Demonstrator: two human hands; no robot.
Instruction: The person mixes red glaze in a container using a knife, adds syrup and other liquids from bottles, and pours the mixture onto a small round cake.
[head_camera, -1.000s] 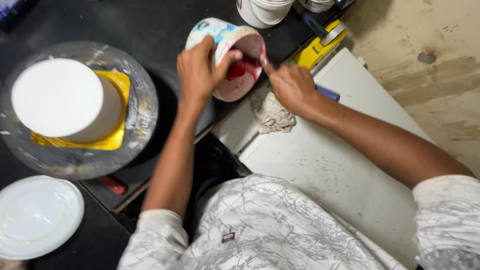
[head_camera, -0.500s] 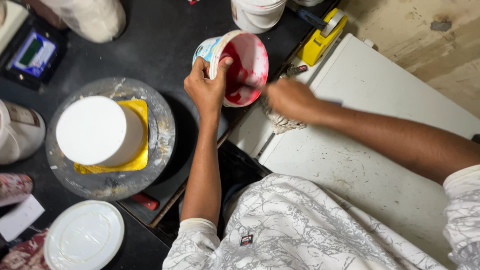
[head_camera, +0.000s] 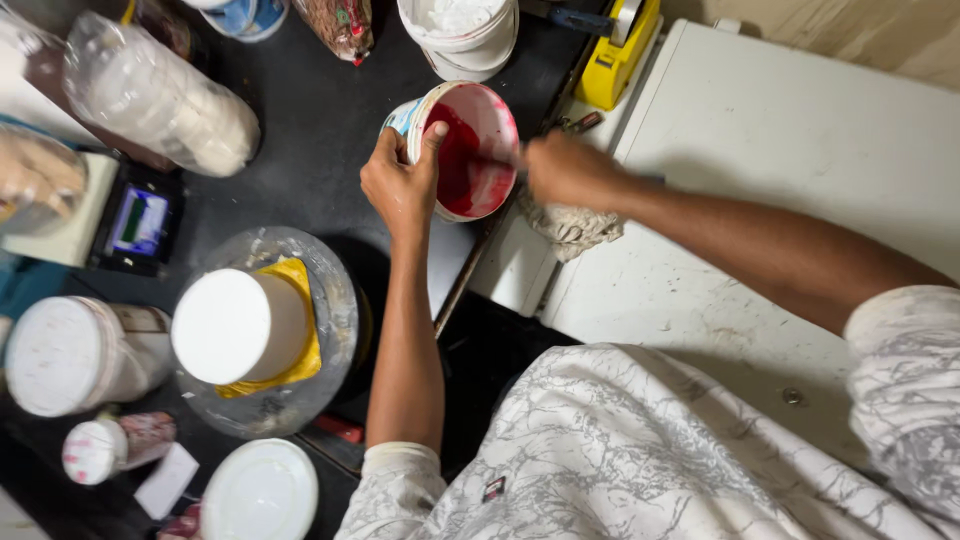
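A small white tub (head_camera: 470, 150) with red paint-like stuff inside is held tipped on its side, above the edge of the black table (head_camera: 300, 130). The left hand (head_camera: 400, 185) is wrapped around the tub's rim, with the thumb pressed on the edge and the other fingers curled round the outside. The right hand (head_camera: 565, 170) is closed in a fist just beside the tub's open mouth. Something thin seems to be gripped in it and poked into the red stuff, but it is too blurred to be sure. A crumpled cloth (head_camera: 570, 228) is seen under the right hand, on the white surface (head_camera: 760, 150).

A white round cake (head_camera: 238, 325) is set on a yellow board (head_camera: 295, 345) on a clear turntable (head_camera: 335, 300), near the left arm. A white lid (head_camera: 260, 492) is placed below it. A white bucket (head_camera: 462, 35) and a yellow tape holder (head_camera: 618, 55) are found just past the tub. A small scale (head_camera: 130, 225) is seen at the left.
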